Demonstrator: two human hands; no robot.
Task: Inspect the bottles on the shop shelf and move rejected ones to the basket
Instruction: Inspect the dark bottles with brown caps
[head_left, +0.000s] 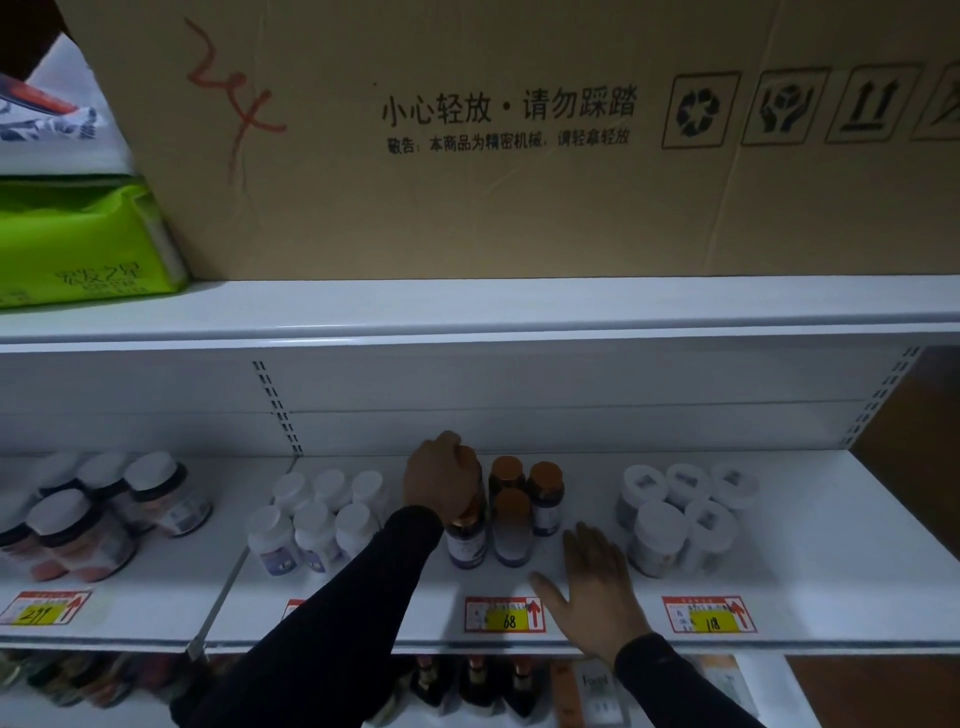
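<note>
- The left hand (441, 480), in a long black sleeve (332, 618), reaches to the back of the white metal shop shelf (810, 587) and curls its fingers over the top of a dark bottle with an orange cap (467, 535), gripping it from above.
- That bottle stands upright at the front left of a cluster of like bottles; its cap is mostly hidden under the hand, so only a sliver of orange shows at the wrist.
- Three more dark orange-capped bottles (511, 525) stand just beside it to the right, upright and close together.
- The right hand (592, 587) lies flat on the shelf near the front edge, fingers straight and spread, holding nothing; it sits between the orange-capped group and a group of white-lidded jars (675, 519).
- A group of small white-capped bottles (322, 519) stands left of the gripped bottle, and further left are larger jars with white lids and reddish contents (88, 525).
- Red-and-yellow price tags (505, 616) line the shelf's front edge; the one below the orange-capped bottles reads 68.
- On the upper shelf sits a big brown cardboard box (519, 197) printed with Chinese text, beside a green plastic pack (83, 239).
- No basket shows in this view.
- Dark bottles (478, 680) on the shelf below are blurred.
</note>
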